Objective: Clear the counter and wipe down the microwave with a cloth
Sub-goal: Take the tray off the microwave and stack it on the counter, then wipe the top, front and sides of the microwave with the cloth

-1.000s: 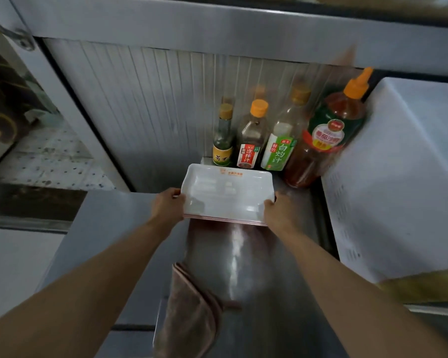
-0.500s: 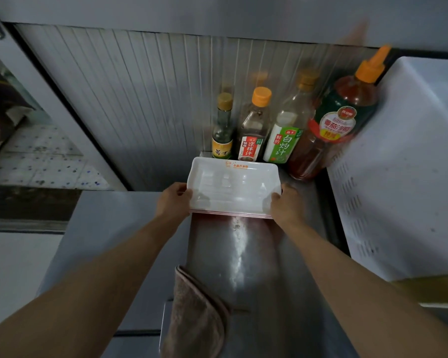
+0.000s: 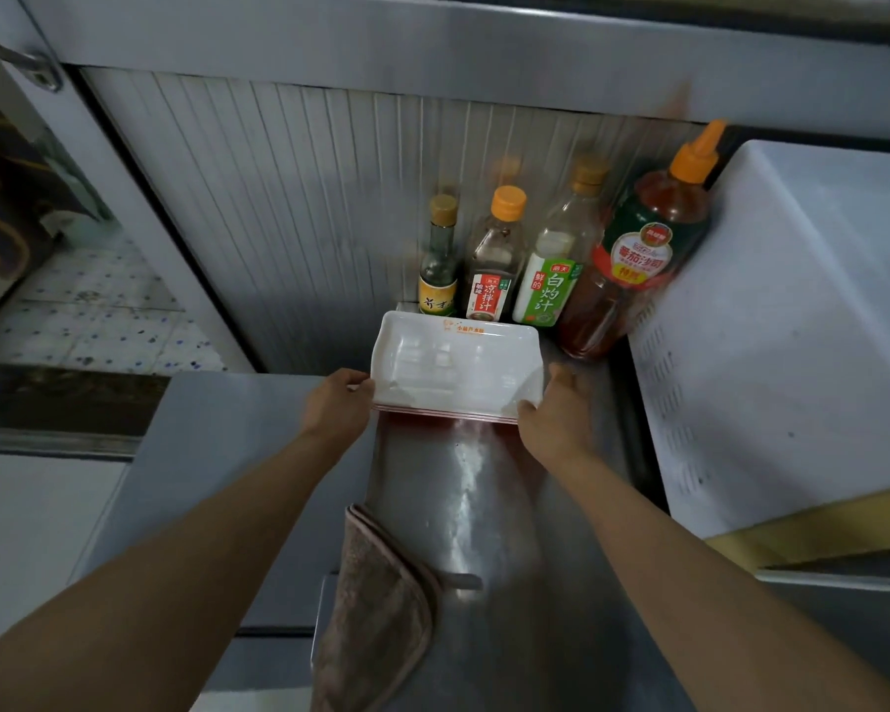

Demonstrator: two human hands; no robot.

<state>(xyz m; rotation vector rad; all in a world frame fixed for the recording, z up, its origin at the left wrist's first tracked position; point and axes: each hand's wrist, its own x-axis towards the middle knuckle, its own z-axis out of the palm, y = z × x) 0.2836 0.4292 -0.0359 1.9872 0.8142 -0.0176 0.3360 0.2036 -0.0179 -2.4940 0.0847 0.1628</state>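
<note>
While gripped by hands (image 3: 340, 403): trays (image 3: 456, 364).

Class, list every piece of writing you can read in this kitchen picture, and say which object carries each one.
"凉拌汁" on the red label of the orange-capped bottle.
"白灼汁", with "鲜的" beside it, on the green-label bottle.
"番茄沙司" on the big red sauce bottle; its smaller lines are blurred.
Yellow label of the small green bottle: dark characters, not readable.
Orange print on the white tray: too small to read.
</note>
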